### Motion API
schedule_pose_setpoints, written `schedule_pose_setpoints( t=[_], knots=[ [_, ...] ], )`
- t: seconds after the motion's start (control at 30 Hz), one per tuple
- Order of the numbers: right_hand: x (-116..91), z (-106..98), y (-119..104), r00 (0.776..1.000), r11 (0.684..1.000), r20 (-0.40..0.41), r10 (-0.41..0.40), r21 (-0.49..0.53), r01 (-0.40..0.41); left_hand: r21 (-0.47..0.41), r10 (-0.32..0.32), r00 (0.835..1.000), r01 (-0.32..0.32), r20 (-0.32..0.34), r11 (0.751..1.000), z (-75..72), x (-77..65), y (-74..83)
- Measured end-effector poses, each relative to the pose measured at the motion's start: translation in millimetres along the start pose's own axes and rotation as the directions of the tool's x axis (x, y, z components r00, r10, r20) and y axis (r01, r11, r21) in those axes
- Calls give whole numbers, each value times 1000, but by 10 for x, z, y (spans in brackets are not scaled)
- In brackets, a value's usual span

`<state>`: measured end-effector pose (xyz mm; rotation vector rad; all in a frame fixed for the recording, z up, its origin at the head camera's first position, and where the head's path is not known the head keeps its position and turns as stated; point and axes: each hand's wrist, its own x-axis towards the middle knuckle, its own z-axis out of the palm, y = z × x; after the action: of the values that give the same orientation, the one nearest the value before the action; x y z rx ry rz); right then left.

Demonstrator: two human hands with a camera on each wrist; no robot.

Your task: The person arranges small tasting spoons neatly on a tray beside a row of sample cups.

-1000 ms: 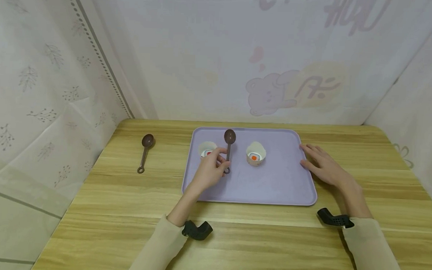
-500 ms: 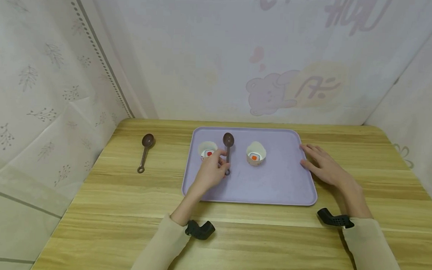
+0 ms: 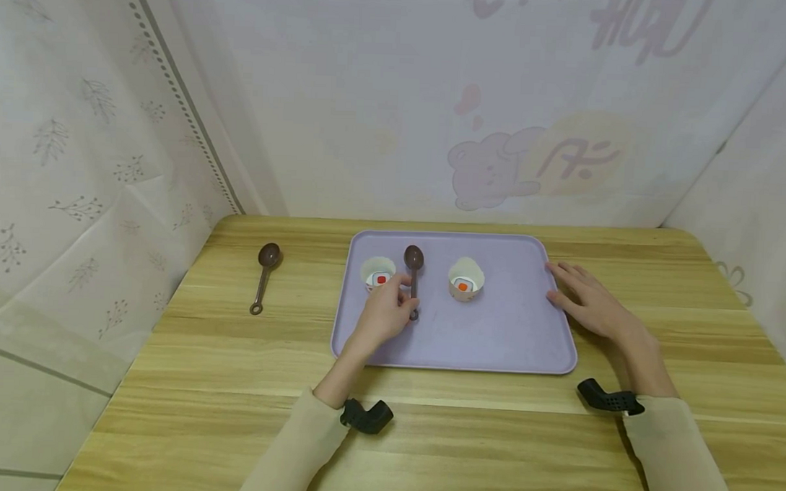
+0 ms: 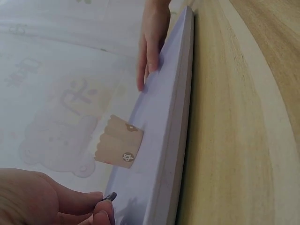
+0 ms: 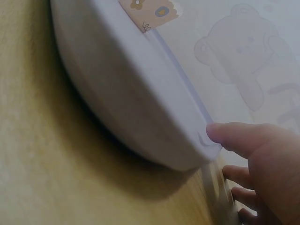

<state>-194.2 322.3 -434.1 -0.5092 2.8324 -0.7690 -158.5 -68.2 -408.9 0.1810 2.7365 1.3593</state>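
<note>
One spoon (image 3: 414, 258), likely light, stiff and slick, is over the tray (image 3: 493, 343) between two cups (image 3: 465, 278), its handle (image 3: 414, 283), the sensible hold, pinched by the left hand (image 3: 385, 312), while the right hand (image 3: 591, 304), fingers loosely spread, touches the tray.

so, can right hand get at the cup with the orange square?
Probably yes: only bare tray shows between the right hand and that cup; the spoon and left hand are on its other side.
</note>
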Motion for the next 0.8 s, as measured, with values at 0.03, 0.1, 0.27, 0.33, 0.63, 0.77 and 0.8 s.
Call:
schedule_pose_setpoints(
  t=[0.03, 0.1, 0.27, 0.33, 0.63, 0.77, 0.8],
  knots=[
    [0, -1, -1, 1000, 1000, 0, 0, -1, 0, -1, -2, 1000, 2, 3, 1000, 3, -1, 4],
    [1, -1, -2, 1000, 1000, 0, 1, -3, -1, 2, -4, 1000, 4, 6, 1000, 6, 1, 10],
    [0, -1, -10, 1000, 1000, 2, 5, -9, -4, 17, 12, 1000, -12, -3, 1000, 24, 6, 8],
    [0, -2, -15, 1000, 1000, 3, 6, -9, -6, 21, 19, 1000, -19, -7, 1000, 30, 4, 3],
    [-1, -3, -25, 1000, 1000, 1, 7, -11, -7, 32, 10, 1000, -10, -4, 999, 65, 14, -11],
    [-3, 0, -19, 1000, 1000, -1, 6, -10, -6, 36, 6, 1000, -6, -7, 999, 77, 22, 4],
    [-3, 2, -16, 1000, 1000, -1, 7, -10, -7, 36, 6, 1000, -5, -7, 999, 80, 24, 6]
  ],
)
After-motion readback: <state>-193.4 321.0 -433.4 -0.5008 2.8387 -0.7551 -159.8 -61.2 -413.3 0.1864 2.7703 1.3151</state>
